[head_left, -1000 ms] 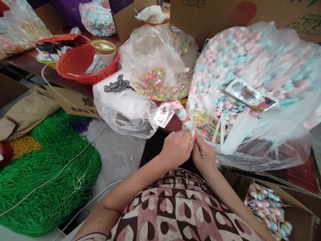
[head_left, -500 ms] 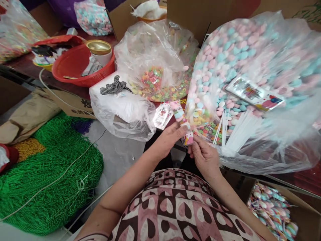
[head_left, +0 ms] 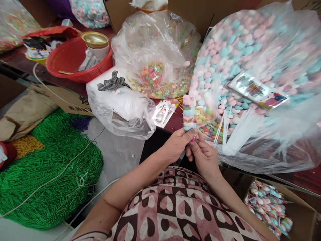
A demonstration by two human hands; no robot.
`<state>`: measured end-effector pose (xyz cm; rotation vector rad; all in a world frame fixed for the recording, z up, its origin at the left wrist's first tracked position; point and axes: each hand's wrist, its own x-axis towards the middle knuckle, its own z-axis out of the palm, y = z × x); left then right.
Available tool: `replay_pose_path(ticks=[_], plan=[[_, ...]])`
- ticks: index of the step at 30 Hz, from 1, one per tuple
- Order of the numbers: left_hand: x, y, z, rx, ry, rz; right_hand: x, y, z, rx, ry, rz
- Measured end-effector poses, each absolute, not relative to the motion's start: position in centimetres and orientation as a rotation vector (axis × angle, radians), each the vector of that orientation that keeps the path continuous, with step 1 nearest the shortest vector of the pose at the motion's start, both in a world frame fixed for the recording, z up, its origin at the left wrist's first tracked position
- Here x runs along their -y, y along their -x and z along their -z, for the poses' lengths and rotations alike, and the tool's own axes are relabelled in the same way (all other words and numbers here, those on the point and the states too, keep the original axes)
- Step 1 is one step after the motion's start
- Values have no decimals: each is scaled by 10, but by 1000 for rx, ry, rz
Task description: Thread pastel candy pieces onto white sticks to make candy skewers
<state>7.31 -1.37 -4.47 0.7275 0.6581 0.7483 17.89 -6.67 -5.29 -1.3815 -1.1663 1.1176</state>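
Observation:
Both hands meet in front of me at the table edge. My left hand [head_left: 177, 144] and my right hand [head_left: 203, 154] pinch the lower end of a narrow clear packet [head_left: 188, 113] stacked with pink, blue and white candies, which stands nearly upright. Just behind it lies a huge clear bag of pink and blue heart candies [head_left: 240, 57] with white sticks [head_left: 238, 129] and a printed label card [head_left: 255, 91] on it. A smaller bag of coloured ring candies [head_left: 160, 82] sits to the left of that.
A red basket [head_left: 72, 58] with a gold-lidded jar [head_left: 95, 42] stands at the back left. A white plastic bag [head_left: 120, 103] lies near the table edge. Green bead strings [head_left: 47, 174] pile on the floor at left. A cardboard box of finished candy packets [head_left: 269, 206] sits at lower right.
The candy packet has swung from leaning left to nearly upright. My left hand, open half a second ago, has closed on its lower end again beside my right hand.

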Motion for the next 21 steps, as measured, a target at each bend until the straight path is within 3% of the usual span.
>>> replay_pose_path(ticks=[5, 9, 11, 16, 21], plan=[[16, -68, 50, -663, -721, -789, 58, -198, 42, 1323, 1371, -1367], [16, -57, 40, -645, -668, -928, 47, -223, 29, 1281, 1400, -1254], [21, -55, 35, -547, -612, -825, 45, -225, 25, 1124, 1345, -1246], [37, -64, 36, -132, -460, -393, 46, -206, 23, 921, 1043, -1672], [36, -64, 39, -336, -674, -506, 46, -192, 24, 819, 1023, -1467]])
